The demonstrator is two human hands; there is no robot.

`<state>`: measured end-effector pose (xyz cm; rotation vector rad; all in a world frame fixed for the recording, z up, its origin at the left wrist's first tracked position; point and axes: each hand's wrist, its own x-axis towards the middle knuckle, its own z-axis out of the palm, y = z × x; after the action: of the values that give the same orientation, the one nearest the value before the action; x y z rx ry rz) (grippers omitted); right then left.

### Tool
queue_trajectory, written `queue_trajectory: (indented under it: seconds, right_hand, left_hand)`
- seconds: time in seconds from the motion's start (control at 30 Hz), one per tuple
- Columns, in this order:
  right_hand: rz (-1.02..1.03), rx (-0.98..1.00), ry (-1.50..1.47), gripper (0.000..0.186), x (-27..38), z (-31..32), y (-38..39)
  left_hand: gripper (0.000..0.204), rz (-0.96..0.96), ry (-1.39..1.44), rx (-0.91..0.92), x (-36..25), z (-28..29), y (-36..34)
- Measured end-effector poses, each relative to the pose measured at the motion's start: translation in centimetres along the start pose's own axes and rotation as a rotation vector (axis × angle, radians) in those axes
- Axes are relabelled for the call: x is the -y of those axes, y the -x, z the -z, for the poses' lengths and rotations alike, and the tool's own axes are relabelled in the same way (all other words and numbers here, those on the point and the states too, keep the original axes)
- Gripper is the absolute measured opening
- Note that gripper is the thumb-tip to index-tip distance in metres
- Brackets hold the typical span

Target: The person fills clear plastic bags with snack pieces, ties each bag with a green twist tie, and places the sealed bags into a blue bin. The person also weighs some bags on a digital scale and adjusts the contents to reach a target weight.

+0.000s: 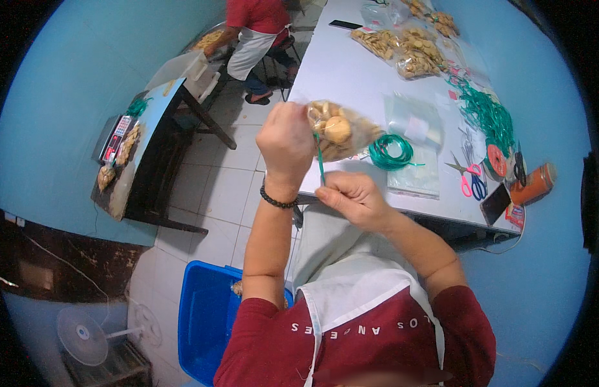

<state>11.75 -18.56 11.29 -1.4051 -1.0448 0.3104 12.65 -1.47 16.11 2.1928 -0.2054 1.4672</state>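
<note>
My left hand, with a dark bead bracelet on the wrist, is closed on one end of a clear plastic bag of round golden-brown snacks. The bag hangs over the near edge of the white table. A green ribbon runs from the bag beside my left fist down to my right hand, which pinches it between thumb and fingers. The gathered end of the bag is hidden in my left fist. Just right of the bag lies a coil of green ribbon.
Flat clear bags, pink-handled scissors, a phone, an orange-filled jar and a green ribbon heap lie on the table. Filled bags sit farther back. A blue bin stands at my left; a co-worker is beyond.
</note>
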Motion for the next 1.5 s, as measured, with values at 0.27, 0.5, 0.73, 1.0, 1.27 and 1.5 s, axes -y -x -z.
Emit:
queue_trajectory:
  seconds: [0.27, 0.5, 0.73, 1.0, 1.27, 1.5]
  right_hand:
    - [0.124, -0.149, 0.464, 0.016, -3.3, 6.4, -2.7]
    - [0.368, -0.104, 0.726, 0.021, 0.2, 6.1, -2.5]
    - [0.219, -0.01, 0.557, 0.03, -3.1, 5.2, -1.5]
    - [0.004, -0.01, 0.12, 0.031, 0.9, 1.7, -1.0]
    - [-0.129, 0.032, -0.421, 0.023, -2.0, -2.4, -2.7]
    - [0.279, 0.182, 0.456, 0.02, -3.2, 2.2, -3.5]
  left_hand:
    - [0.038, 0.173, 0.67, 0.474, -0.5, 1.6, -0.2]
    - [0.009, -0.206, -0.249, 0.458, -1.9, 2.7, 1.6]
    - [0.013, -0.052, -0.177, 0.582, -0.5, 3.7, 5.5]
    - [0.021, -0.054, -0.138, 0.157, 0.5, 2.9, 2.0]
    - [0.038, 0.17, 0.833, 0.005, -1.3, 3.5, 0.9]
    - [0.018, -0.28, -0.036, 0.479, 0.4, 6.4, 5.3]
